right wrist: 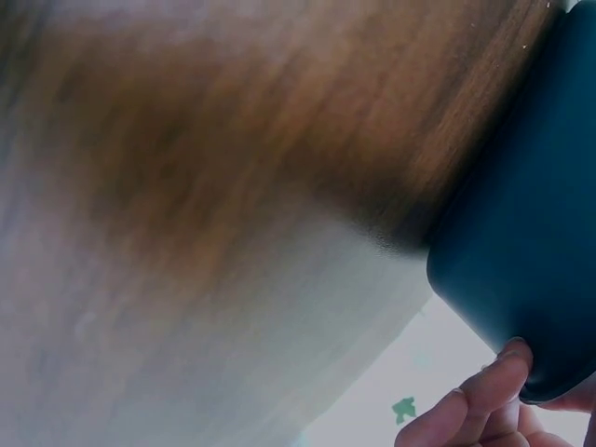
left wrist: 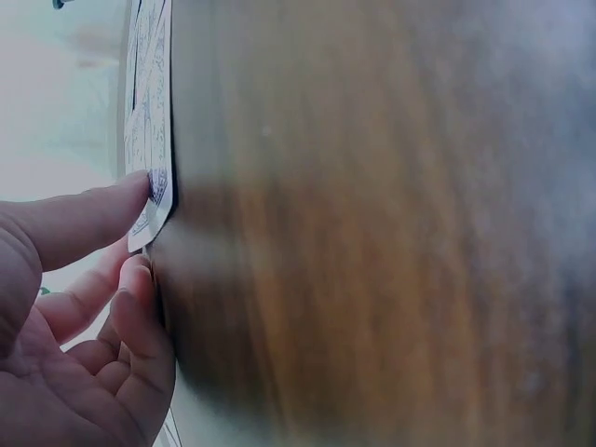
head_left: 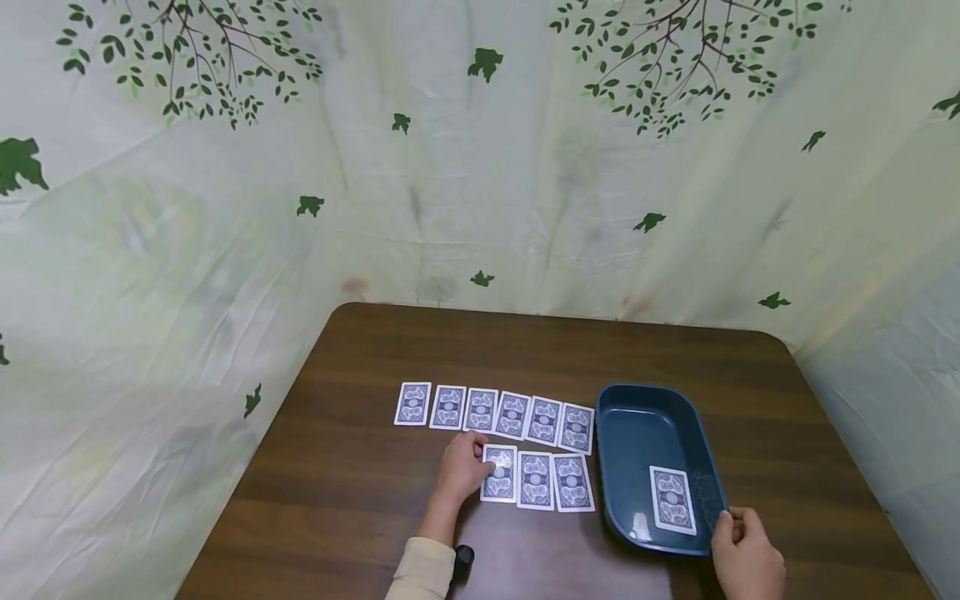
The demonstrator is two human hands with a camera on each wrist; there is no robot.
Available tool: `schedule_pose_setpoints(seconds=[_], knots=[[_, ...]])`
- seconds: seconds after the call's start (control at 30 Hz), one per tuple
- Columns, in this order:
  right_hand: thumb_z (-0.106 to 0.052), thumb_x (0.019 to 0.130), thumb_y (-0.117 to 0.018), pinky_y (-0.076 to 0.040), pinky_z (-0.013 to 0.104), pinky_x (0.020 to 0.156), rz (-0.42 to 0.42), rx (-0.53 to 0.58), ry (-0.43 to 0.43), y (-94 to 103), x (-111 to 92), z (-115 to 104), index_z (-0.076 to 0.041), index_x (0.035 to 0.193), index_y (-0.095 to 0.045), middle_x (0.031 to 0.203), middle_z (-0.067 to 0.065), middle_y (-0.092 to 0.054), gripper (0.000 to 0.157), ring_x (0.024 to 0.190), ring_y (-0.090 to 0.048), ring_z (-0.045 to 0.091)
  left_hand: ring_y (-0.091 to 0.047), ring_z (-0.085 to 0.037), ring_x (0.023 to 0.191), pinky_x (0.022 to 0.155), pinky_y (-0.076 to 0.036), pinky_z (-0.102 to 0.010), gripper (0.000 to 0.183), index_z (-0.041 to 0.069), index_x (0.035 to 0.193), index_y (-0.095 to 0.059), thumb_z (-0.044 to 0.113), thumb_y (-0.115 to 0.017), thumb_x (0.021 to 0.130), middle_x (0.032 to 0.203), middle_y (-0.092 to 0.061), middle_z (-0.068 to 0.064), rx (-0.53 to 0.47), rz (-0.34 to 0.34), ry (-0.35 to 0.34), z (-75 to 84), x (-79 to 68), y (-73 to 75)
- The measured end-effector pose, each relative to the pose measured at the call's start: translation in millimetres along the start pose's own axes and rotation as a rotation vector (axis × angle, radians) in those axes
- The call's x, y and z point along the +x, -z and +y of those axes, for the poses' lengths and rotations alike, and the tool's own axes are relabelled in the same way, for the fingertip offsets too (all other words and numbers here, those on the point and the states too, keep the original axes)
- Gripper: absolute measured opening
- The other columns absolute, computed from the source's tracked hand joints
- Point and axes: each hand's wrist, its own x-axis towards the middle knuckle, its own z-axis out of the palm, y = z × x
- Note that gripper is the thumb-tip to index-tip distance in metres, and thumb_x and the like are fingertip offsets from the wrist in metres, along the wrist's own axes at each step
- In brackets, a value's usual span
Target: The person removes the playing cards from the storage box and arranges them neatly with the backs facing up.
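My left hand (head_left: 460, 468) is at the left end of the front row of blue-and-white patterned playing cards, all showing the same pattern. It pinches the leftmost playing card (head_left: 501, 485) by its left edge. In the left wrist view the thumb (left wrist: 107, 216) presses on the card's top, with the other fingers curled at its edge. My right hand (head_left: 748, 557) grips the near right corner of a dark blue tray (head_left: 637, 433). Its fingertips (right wrist: 514, 358) show against the tray's outer wall in the right wrist view. One playing card (head_left: 673, 502) lies inside the tray.
Two more cards, a middle one (head_left: 536, 481) and a right one (head_left: 573, 483), continue the front row. Behind them runs a longer row of several cards (head_left: 481, 410), some overlapping. The brown wooden table (head_left: 525, 337) meets a pale leaf-patterned curtain (head_left: 555, 208) at the back.
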Motion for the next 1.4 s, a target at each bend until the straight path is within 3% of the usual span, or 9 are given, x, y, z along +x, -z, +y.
schedule_pose_setpoints(seconds=[0.23, 0.37, 0.5, 0.67, 0.83, 0.93, 1.03, 1.2, 1.4], knots=[[-0.024, 0.096, -0.047, -0.037, 0.043, 0.06, 0.014, 0.005, -0.007, -0.2, 0.1, 0.0, -0.001, 0.105, -0.058, 0.071, 0.007, -0.057, 0.027, 0.068, -0.057, 0.035, -0.047, -0.018, 0.071, 0.067, -0.042, -0.034, 0.038, 0.0, 0.102, -0.065, 0.001, -0.081, 0.069, 0.077, -0.05, -0.002, 0.021, -0.002, -0.014, 0.9, 1.2, -2.9], [-0.024, 0.096, -0.047, -0.038, 0.044, 0.06, 0.032, 0.009, 0.013, 0.2, 0.4, 1.0, -0.001, 0.105, -0.059, 0.071, 0.007, -0.058, 0.027, 0.068, -0.058, 0.037, -0.048, -0.018, 0.07, 0.065, -0.042, -0.034, 0.037, 0.0, 0.104, -0.065, 0.003, -0.078, 0.07, 0.077, -0.051, -0.003, 0.032, 0.009, -0.032, 12.8, 1.4, -1.6], [-0.024, 0.096, -0.047, -0.038, 0.044, 0.059, 0.033, 0.01, 0.013, 0.2, 1.9, 2.1, -0.001, 0.104, -0.059, 0.07, 0.006, -0.058, 0.027, 0.068, -0.058, 0.036, -0.048, -0.018, 0.07, 0.065, -0.042, -0.035, 0.033, 0.0, 0.105, -0.066, 0.005, -0.076, 0.074, 0.076, -0.053, -0.003, 0.006, 0.014, -0.098, 40.6, 3.1, -2.0], [-0.024, 0.096, -0.046, -0.038, 0.044, 0.06, 0.026, 0.018, 0.002, 2.0, 2.6, 2.3, -0.001, 0.106, -0.059, 0.071, 0.007, -0.058, 0.028, 0.068, -0.057, 0.036, -0.048, -0.013, 0.069, 0.063, -0.042, -0.028, 0.023, 0.007, 0.1, -0.069, 0.008, -0.075, 0.078, 0.078, -0.053, -0.002, -0.003, -0.008, -0.258, 91.1, 5.1, -13.8], [-0.025, 0.096, -0.046, -0.038, 0.043, 0.06, 0.03, 0.027, 0.003, 3.8, 2.5, 1.9, -0.001, 0.107, -0.059, 0.071, 0.007, -0.058, 0.029, 0.07, -0.058, 0.036, -0.054, -0.007, 0.076, 0.067, -0.043, -0.018, 0.018, 0.013, 0.102, -0.071, 0.013, -0.072, 0.084, 0.085, -0.059, 0.003, 0.067, -0.142, -0.454, 144.0, 1.1, -44.4], [-0.024, 0.096, -0.047, -0.037, 0.042, 0.059, 0.035, 0.028, 0.009, 3.9, 2.3, 2.3, -0.001, 0.107, -0.059, 0.071, 0.006, -0.058, 0.029, 0.069, -0.057, 0.036, -0.057, -0.004, 0.084, 0.074, -0.043, -0.013, 0.02, 0.017, 0.106, -0.072, 0.02, -0.072, 0.087, 0.093, -0.063, 0.006, 0.206, -0.258, -0.579, 169.6, -1.8, -71.7], [-0.024, 0.095, -0.047, -0.038, 0.041, 0.058, 0.042, 0.025, 0.006, 3.6, 1.2, 2.5, -0.001, 0.106, -0.06, 0.07, 0.006, -0.058, 0.028, 0.068, -0.058, 0.036, -0.057, -0.002, 0.09, 0.076, -0.044, -0.013, 0.026, 0.022, 0.112, -0.071, 0.028, -0.071, 0.087, 0.1, -0.063, 0.009, 0.354, -0.365, -0.628, 185.5, -3.6, -100.1], [-0.025, 0.096, -0.047, -0.037, 0.04, 0.057, 0.016, 0.013, -0.007, 2.3, -1.0, 0.7, -0.002, 0.107, -0.06, 0.07, 0.004, -0.058, 0.028, 0.068, -0.058, 0.034, -0.054, -0.005, 0.096, 0.075, -0.047, -0.022, 0.048, 0.024, 0.119, -0.066, 0.046, -0.078, 0.078, 0.11, -0.06, 0.008, 0.548, -0.432, -0.545, 187.8, -3.7, -137.8], [-0.023, 0.095, -0.049, -0.038, 0.041, 0.057, 0.03, 0.038, 0.027, 0.1, -1.9, -0.3, -0.002, 0.105, -0.061, 0.069, 0.004, -0.058, 0.026, 0.068, -0.058, 0.035, -0.046, -0.009, 0.097, 0.077, -0.046, -0.026, 0.07, 0.023, 0.118, -0.063, 0.06, -0.084, 0.062, 0.111, -0.053, 0.005, 0.653, -0.422, -0.474, 182.0, -2.8, -156.7]])
